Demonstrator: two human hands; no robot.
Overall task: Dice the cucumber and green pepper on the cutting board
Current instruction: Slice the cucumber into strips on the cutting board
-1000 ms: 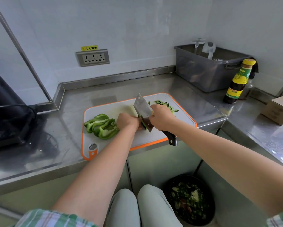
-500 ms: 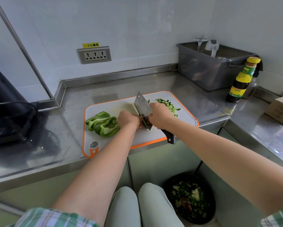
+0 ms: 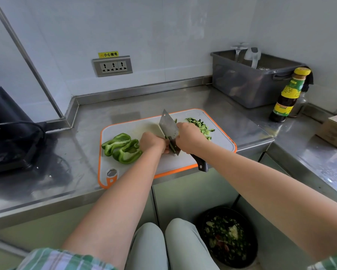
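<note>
A white cutting board (image 3: 220, 141) with an orange rim lies on the steel counter. Green pepper pieces (image 3: 122, 148) rest on its left part. A heap of diced cucumber (image 3: 199, 126) sits at its far right. My right hand (image 3: 189, 139) grips a cleaver (image 3: 168, 127) whose blade stands edge-down on the board's middle. My left hand (image 3: 153, 142) presses cucumber strips (image 3: 171, 147) against the blade's left face; only a thin green sliver of them shows between my hands.
A grey plastic tub (image 3: 247, 82) stands at the back right, a dark sauce bottle (image 3: 288, 96) beside it. A cardboard box (image 3: 333, 131) sits at the far right. A black appliance (image 3: 9, 137) fills the left. A waste bin (image 3: 227, 237) stands on the floor below.
The cleaver has made small chopping moves in place. My hands stay at the board's middle, and the view has shifted slightly.
</note>
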